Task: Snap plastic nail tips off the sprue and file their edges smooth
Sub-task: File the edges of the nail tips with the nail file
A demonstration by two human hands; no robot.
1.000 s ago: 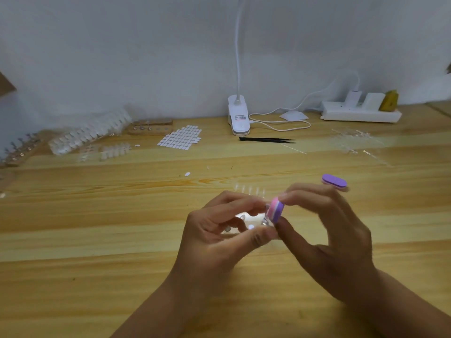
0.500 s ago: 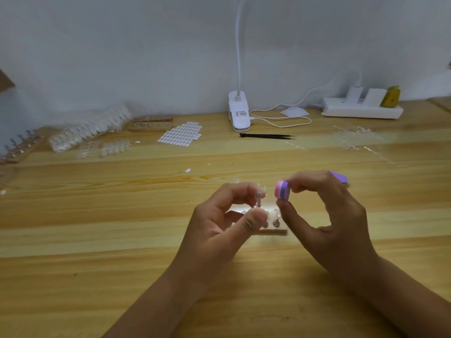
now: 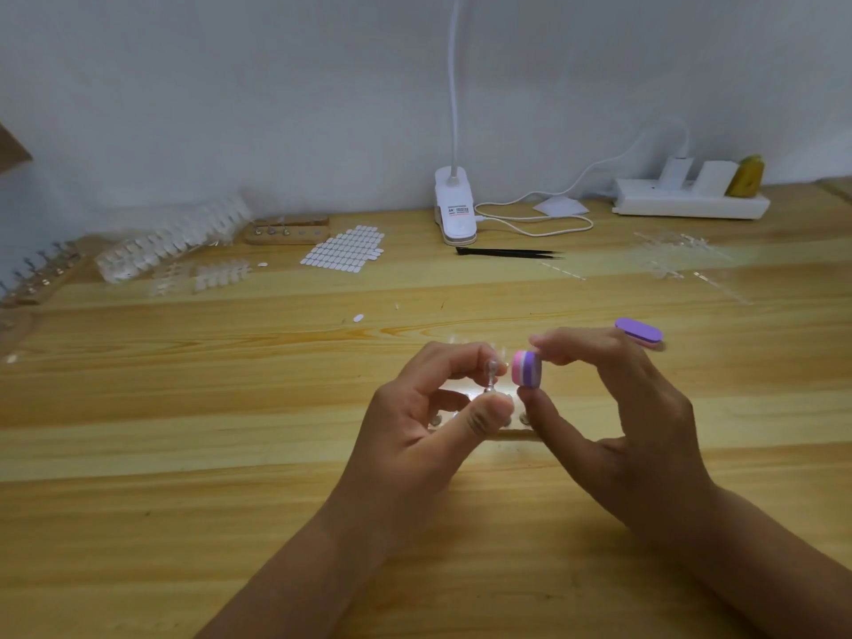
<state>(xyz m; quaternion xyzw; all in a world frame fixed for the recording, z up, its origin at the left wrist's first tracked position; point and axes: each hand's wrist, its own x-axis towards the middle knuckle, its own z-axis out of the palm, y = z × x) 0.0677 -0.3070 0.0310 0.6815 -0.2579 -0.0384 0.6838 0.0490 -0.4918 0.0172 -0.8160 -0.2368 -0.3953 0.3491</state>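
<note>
I'm in the filing part of the job. My left hand (image 3: pixel 415 431) has its fingers (image 3: pixel 461 357) closed in a pinch on a small metal pin (image 3: pixel 490 380). The pin seems to carry a clear nail tip (image 3: pixel 492 365) on top, though it's too small and glassy for me to be sure. My right hand (image 3: pixel 636 422) pinches a pink-and-purple file block (image 3: pixel 525 368) between thumb and forefinger, just beside that tip; I can't tell whether they touch. Under both hands a little wooden stand (image 3: pixel 511 436) sits on the table (image 3: pixel 230 454). Far left, sprues (image 3: pixel 170 244) full of tips lie unsnapped. Far right, clear frames (image 3: pixel 677 251) look stripped. I judge that some tips are off, this one is mid-filing, and plenty are left.
</note>
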